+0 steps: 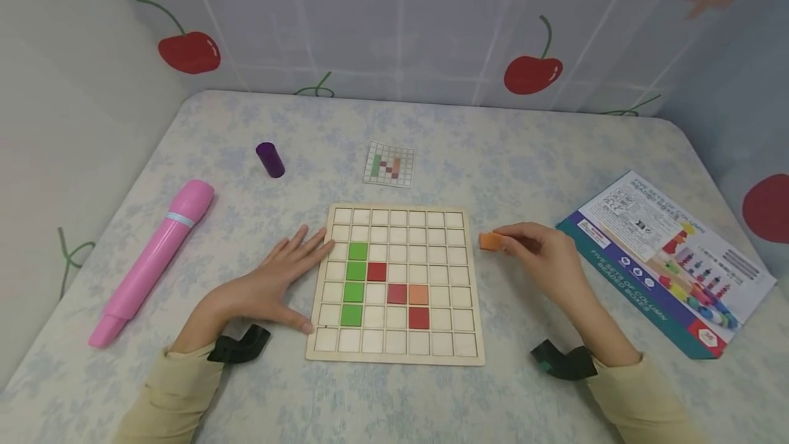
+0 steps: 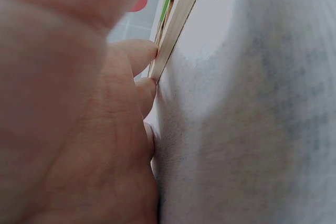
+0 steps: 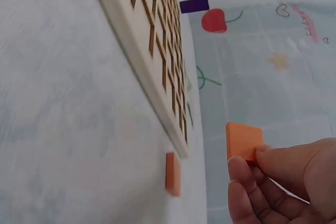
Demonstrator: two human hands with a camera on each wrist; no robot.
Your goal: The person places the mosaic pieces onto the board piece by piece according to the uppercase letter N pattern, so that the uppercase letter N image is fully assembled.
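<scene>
A wooden grid board (image 1: 394, 360) lies on the table. Its cells hold several green tiles (image 1: 352, 292) in a column, three red tiles (image 1: 377, 271) stepping down diagonally and one orange tile (image 1: 418, 294). My left hand (image 1: 271, 286) rests spread at the board's left edge, with fingertips and thumb touching the frame. To the right of the board, my right hand (image 1: 545, 252) pinches an orange tile (image 3: 244, 141) between thumb and fingers. Another orange tile (image 3: 172, 174) lies on the table by the board's corner in the right wrist view.
Beyond the board lies a small pattern card (image 1: 389, 164) with coloured squares. A purple cylinder (image 1: 270, 159) is at the back left, and a pink tube-like object (image 1: 154, 259) lies along the left side. At right lies a printed box (image 1: 666, 266).
</scene>
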